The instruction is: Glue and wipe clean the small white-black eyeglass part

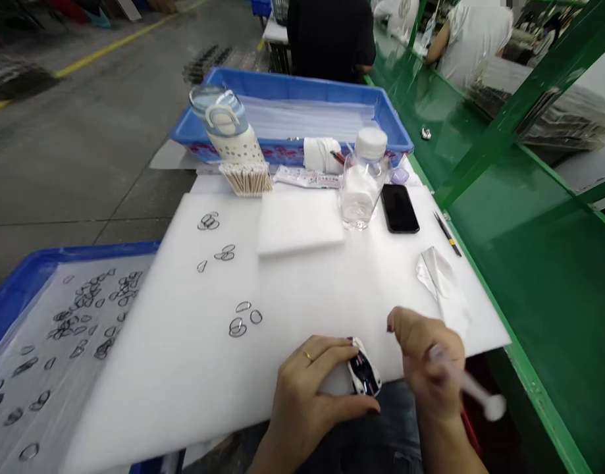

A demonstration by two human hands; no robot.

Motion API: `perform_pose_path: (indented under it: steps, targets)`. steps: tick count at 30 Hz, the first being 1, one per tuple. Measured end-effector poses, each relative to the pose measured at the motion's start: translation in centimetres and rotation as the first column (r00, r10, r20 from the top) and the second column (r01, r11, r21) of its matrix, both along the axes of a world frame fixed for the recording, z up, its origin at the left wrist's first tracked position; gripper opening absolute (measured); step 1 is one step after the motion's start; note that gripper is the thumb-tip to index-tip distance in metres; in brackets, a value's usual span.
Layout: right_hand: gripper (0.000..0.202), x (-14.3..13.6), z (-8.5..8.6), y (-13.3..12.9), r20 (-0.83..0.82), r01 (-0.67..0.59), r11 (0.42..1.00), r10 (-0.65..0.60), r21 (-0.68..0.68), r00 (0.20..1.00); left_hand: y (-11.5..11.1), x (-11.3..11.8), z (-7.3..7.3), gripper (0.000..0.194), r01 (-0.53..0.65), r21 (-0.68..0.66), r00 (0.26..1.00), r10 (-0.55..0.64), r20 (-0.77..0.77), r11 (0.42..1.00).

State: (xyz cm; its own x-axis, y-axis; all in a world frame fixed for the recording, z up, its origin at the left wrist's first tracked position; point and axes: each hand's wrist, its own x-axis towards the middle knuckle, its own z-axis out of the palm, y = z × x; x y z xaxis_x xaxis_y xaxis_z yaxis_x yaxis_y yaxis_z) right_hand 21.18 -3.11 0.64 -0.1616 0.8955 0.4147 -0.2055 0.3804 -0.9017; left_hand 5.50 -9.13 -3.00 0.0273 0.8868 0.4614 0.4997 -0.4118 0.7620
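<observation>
Head view. Left hand (309, 385): thumb and fingers pinch a small black-and-white piece (365, 372) at the near edge of the white board (302, 289). Right hand (433, 359), just right of it: fingers curled around a blurred translucent tube (473, 387); exact grip I cannot tell. Board's left side: 3 loose groups of dark rings (237, 327). Far right: clear bottle (360, 197), black phone (399, 209); nearer, a crumpled white sheet (443, 280) just beyond the right hand.

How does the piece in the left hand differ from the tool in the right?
The white-and-black piece is compact; the tool is slender. The piece has a dark, glossy middle; the tool looks pale, translucent and blurred. Both are held, one in the left hand, the other in the right hand.
</observation>
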Motion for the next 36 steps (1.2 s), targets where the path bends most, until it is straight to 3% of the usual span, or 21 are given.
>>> perform_pose_path:
  steps: [2,5,8,12,15,18,22,30,36]
  targets:
    - [0.041,-0.1,1.7,-0.2,-0.158,-0.016,0.994,0.000,-0.105,0.987,0.0,0.1,0.2,0.049,-0.020,-0.033,1.000,0.021,0.016,0.999]
    - [0.031,-0.3,3.3,-0.5,-0.211,-0.156,0.951,0.100,-0.269,0.972,0.1,0.3,0.4,0.049,-0.044,-0.088,0.997,0.050,0.062,0.995]
    - [0.045,-0.6,3.5,-1.0,-0.306,-0.330,0.903,0.243,-0.274,0.921,0.0,0.5,0.5,0.048,-0.057,-0.131,0.994,0.069,0.088,0.990]
    - [0.060,-1.1,3.5,-1.3,-0.396,-0.410,0.856,0.274,-0.314,0.876,-0.1,0.5,0.6,0.046,-0.061,-0.158,0.994,0.074,0.081,0.986]
    - [0.064,-1.2,3.3,-1.2,-0.388,-0.408,0.827,0.255,-0.387,0.886,-0.2,0.4,0.5,0.046,-0.062,-0.160,0.994,0.076,0.077,0.985]
    - [0.061,-1.1,2.6,-1.2,-0.393,-0.408,0.835,0.258,-0.368,0.883,-0.2,0.3,0.4,0.045,-0.066,-0.159,0.993,0.080,0.083,0.985]
    - [0.063,-0.8,1.8,-1.1,-0.269,-0.349,0.851,0.257,-0.392,0.928,-0.1,0.4,0.5,0.044,-0.072,-0.163,0.993,0.086,0.080,0.984]
    - [0.073,-1.0,3.4,-1.0,-0.248,-0.365,0.814,0.279,-0.451,0.928,-0.2,0.5,0.6,0.043,-0.066,-0.182,0.993,0.083,0.088,0.981]
    - [0.062,-0.6,2.2,-1.6,-0.068,-0.182,0.903,0.169,-0.388,0.983,-0.1,0.5,0.6,0.044,-0.081,-0.147,0.992,0.093,0.079,0.986]
